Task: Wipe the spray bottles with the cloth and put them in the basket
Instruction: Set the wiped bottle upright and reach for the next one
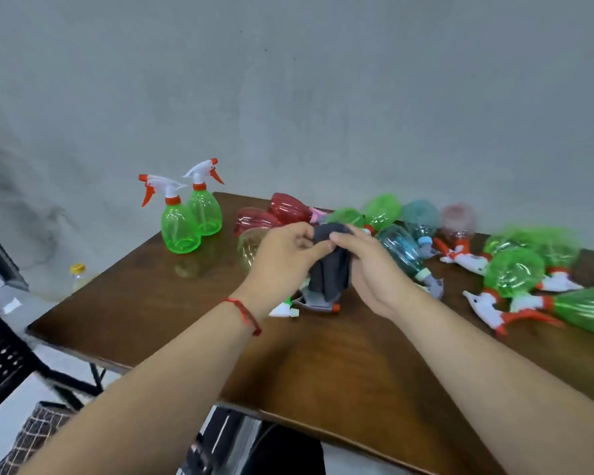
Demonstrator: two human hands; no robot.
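Both my hands hold a dark grey cloth (333, 269) above the middle of the brown table (323, 354). My left hand (282, 258) pinches its top edge and my right hand (367, 269) grips its right side. Under the cloth lies a bottle, of which only a white and green spray head (285, 310) shows. Two green spray bottles (180, 224) stand upright at the table's far left corner. Red bottles (282, 207), a yellowish one (249, 248), blue ones (402, 248) and several green ones (515, 275) lie on their sides across the back and right. No basket is in view.
A black perforated chair (0, 354) stands at the left beside the table. A clear bottle with a yellow cap (78, 272) stands on the floor beyond the left edge. A checked fabric (31, 437) lies low at the left. A grey wall runs behind.
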